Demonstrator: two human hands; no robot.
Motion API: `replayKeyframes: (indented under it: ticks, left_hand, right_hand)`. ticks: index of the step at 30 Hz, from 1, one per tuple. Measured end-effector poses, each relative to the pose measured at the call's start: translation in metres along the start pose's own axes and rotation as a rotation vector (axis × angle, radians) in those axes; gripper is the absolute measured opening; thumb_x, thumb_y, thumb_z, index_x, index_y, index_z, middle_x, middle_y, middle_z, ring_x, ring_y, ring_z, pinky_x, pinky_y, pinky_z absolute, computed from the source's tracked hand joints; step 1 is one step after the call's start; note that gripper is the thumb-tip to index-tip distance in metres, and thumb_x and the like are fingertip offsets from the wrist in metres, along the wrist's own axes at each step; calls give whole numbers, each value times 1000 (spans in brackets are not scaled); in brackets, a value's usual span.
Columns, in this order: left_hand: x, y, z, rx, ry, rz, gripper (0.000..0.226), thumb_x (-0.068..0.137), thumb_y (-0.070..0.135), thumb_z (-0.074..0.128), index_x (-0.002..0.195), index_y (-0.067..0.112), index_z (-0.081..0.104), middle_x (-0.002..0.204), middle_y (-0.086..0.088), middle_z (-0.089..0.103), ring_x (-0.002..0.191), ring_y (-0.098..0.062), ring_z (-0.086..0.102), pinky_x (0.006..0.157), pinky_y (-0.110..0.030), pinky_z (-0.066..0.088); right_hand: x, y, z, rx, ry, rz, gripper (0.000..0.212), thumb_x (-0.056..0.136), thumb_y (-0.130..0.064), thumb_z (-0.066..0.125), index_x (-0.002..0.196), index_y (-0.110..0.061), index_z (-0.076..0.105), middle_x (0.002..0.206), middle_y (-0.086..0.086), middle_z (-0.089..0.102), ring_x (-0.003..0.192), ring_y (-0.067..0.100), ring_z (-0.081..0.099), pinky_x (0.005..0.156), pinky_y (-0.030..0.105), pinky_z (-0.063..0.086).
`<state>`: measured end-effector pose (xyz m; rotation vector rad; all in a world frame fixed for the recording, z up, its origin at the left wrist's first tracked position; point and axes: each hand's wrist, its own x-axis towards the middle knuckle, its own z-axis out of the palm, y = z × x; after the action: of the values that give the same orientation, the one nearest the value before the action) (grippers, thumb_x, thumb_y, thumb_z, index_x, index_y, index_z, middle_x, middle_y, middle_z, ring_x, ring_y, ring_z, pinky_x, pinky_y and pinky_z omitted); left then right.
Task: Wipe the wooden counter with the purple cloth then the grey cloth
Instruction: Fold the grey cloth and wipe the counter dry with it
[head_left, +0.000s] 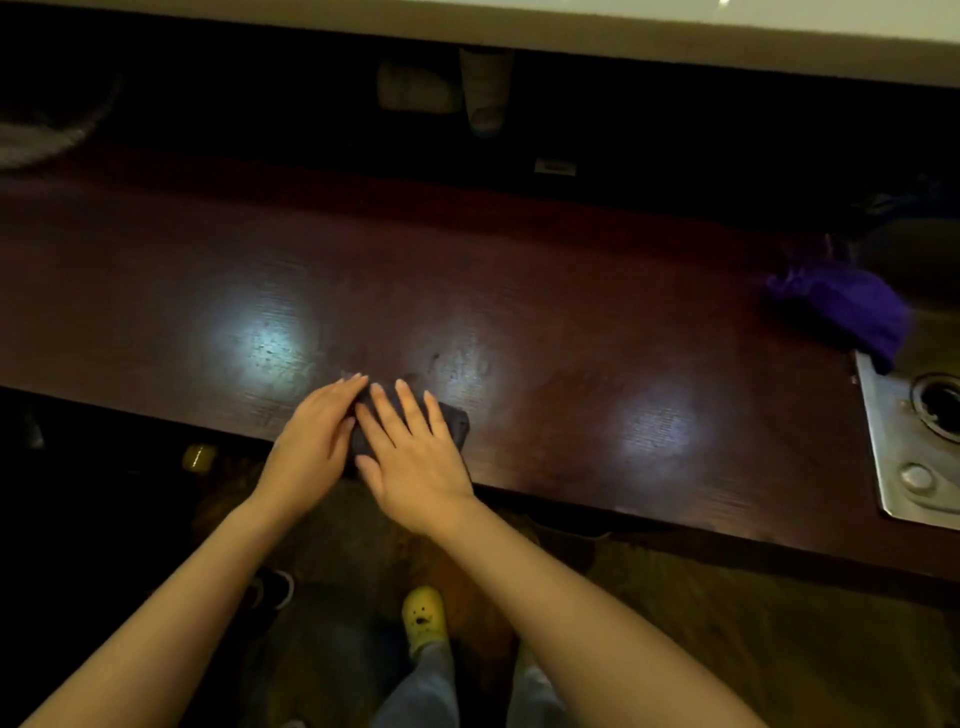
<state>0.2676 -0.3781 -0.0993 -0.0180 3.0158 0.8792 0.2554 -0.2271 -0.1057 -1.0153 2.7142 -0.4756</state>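
Note:
A long dark wooden counter (571, 332) runs across the view, lit in three patches. Near its front edge lies a folded grey cloth (453, 422). My left hand (311, 436) and my right hand (410, 452) both rest flat on that cloth, fingers stretched out and pressed down, so most of it is hidden. A crumpled purple cloth (847, 306) lies apart at the counter's right end, touching nothing but the counter and the metal plate's corner.
A metal plate (883, 457) with a round opening is set into the counter at the right. Dim objects stand in the dark recess behind, under a pale ledge (519, 31). Below the counter edge I see the floor, my legs and a yellow shoe (423, 618).

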Motion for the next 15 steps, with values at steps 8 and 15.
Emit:
replayKeyframes:
  ticks: [8,15]
  left_hand:
    - [6,15,-5,238,-257,32,59,78,22,68,132,14,46,112,-13,48,106,-32,43,93,-47,41]
    - [15,64,14,295,-328,100,32,77,33,67,102,20,53,110,-2,50,106,-25,42,88,-41,37]
  right_hand:
    - [-36,38,-19,24,142,177,54,82,-29,63,131,-14,47,123,8,56,114,31,48,95,45,37]
    - [-60,81,-47,73,71,282,27,84,-27,59,110,-20,55,114,2,54,114,25,41,91,40,29]
